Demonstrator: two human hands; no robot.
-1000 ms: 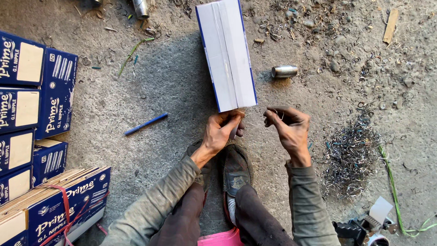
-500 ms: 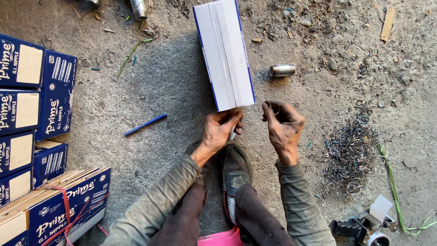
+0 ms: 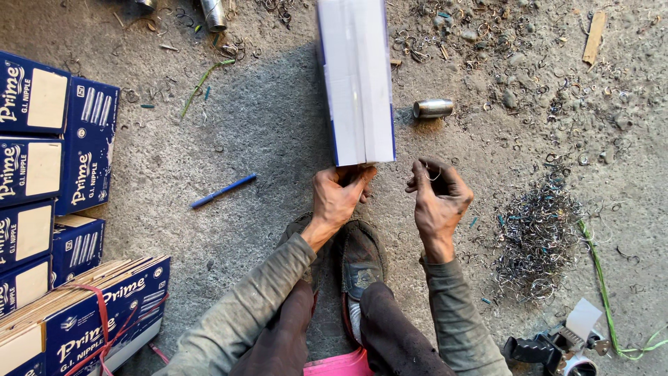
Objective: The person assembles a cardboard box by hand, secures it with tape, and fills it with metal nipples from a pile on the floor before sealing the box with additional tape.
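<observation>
Your left hand [image 3: 339, 195] gripping near end of long white box [image 3: 356, 80], box lying on floor at 12 o'clock from your shoes; right hand [image 3: 438, 198] curling narrow around thin wire loop [image 3: 433, 174], at 3 o'clock of box end; metal nipple [image 3: 433, 108] lying at 1 o'clock

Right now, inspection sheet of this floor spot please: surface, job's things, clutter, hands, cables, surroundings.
Surface: bare concrete floor, gritty, scattered with metal shavings.
Job's things: long white box with blue edges lying on the floor; short metal pipe piece beside it, apart.
Clutter: shavings pile, blue pen, tape dispenser, green strap.
Hands: left hand grips the box's near end; right hand raised clear, fingers curled, contents unclear.
Cables: nothing seen.
Surroundings: stacked blue cartons to the left; a red-strapped bundle.
</observation>
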